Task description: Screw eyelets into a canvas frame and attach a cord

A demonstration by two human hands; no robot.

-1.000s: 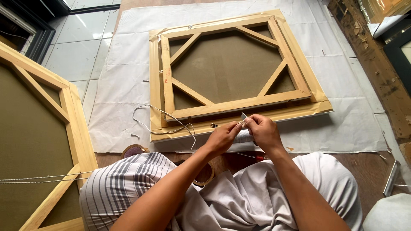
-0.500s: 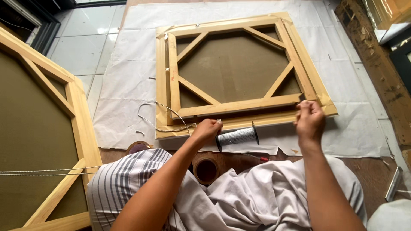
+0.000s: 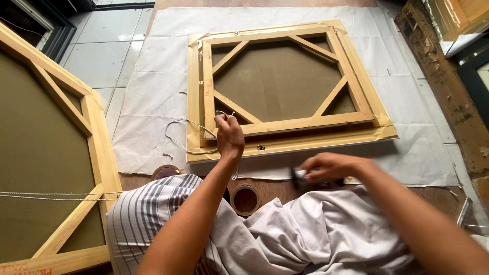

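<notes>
- Left hand (image 3: 229,136): fingers pinched shut on white cord (image 3: 189,133), over near-left corner of wooden frame (image 3: 285,86), which lies flat on white sheet (image 3: 153,91).
- Right hand (image 3: 326,167): blurred, closed on small dark tool (image 3: 297,174), at frame's near edge.
- Tape roll (image 3: 245,199) beside knee.

This looks like a framing workshop set up on a floor. A wooden stretcher frame (image 3: 285,86) with diagonal corner braces lies face down on a white sheet (image 3: 153,97) spread over pale tiles (image 3: 97,51). A second braced frame (image 3: 51,153) (strung with hanging cord) lies at the left, and tape rolls (image 3: 245,199) sit beside worn timber boards (image 3: 448,91).
</notes>
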